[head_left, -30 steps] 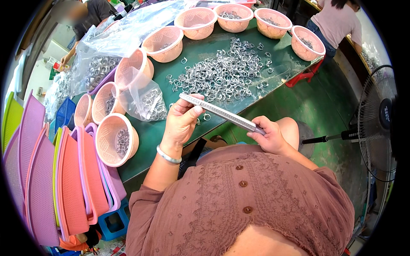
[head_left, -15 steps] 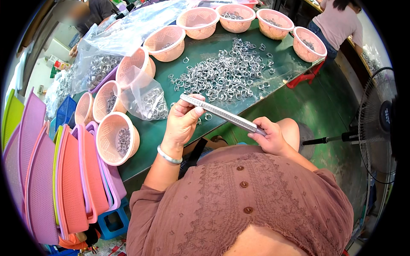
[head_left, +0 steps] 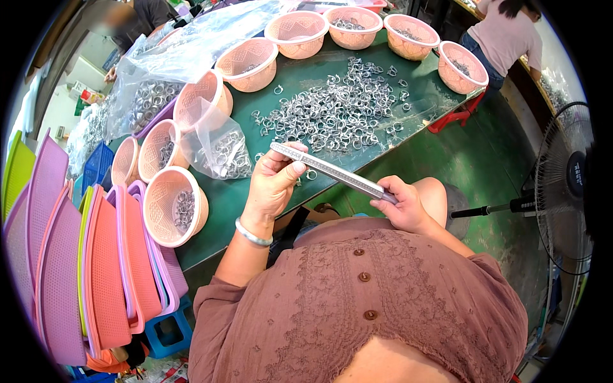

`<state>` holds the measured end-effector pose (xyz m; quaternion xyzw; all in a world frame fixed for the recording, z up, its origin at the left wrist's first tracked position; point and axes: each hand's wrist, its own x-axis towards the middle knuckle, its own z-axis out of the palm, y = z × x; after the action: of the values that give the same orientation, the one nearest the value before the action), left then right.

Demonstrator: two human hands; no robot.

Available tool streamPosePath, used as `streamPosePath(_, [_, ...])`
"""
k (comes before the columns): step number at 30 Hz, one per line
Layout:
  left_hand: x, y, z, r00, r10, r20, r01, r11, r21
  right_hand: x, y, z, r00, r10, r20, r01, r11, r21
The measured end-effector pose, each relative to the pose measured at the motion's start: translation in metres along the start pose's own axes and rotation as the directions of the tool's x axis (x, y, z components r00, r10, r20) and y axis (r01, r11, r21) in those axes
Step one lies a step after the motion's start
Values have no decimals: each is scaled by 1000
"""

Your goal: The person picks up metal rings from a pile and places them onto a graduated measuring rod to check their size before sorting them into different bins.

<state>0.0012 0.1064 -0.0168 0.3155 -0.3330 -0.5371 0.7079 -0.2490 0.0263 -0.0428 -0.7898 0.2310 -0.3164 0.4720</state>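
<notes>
A ring mandrel (head_left: 338, 173), a long silver metal stick with fine graduation marks along it, slants across in front of my chest. My left hand (head_left: 273, 182) is closed on its upper left end, thumb and fingers pinching there; whether a ring sits under those fingers I cannot make out. Around the dark lower right end, my right hand (head_left: 405, 203) is wrapped. Just beyond the stick, a spread pile of silver rings (head_left: 345, 108) lies on the green table (head_left: 300, 75), with a few loose ones close to my left hand.
Pink baskets (head_left: 175, 207) curve around the pile, several with rings inside. A clear bag of rings (head_left: 223, 153) lies left of my left hand. Stacked purple and coral baskets (head_left: 108, 268) stand at left, above a blue stool (head_left: 167, 332). A fan (head_left: 565, 185) stands at right. Two people are beyond.
Almost nothing differs. Both hands keep their hold on the ring mandrel, which stays in nearly the same place.
</notes>
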Motion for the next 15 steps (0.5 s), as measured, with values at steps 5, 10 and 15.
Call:
streamPosePath(5, [-1, 1, 1, 1000, -1, -5, 2, 1000, 13, 0, 0, 0, 1000, 5, 4, -5, 1000, 6])
streamPosePath(10, [-1, 0, 1, 1000, 7, -7, -7, 1000, 18, -1, 1, 1, 1000, 13, 7, -14, 1000, 25])
streamPosePath(15, [-2, 1, 2, 1000, 3, -6, -3, 1000, 21, -1, 0, 1, 1000, 23, 15, -23, 1000, 16])
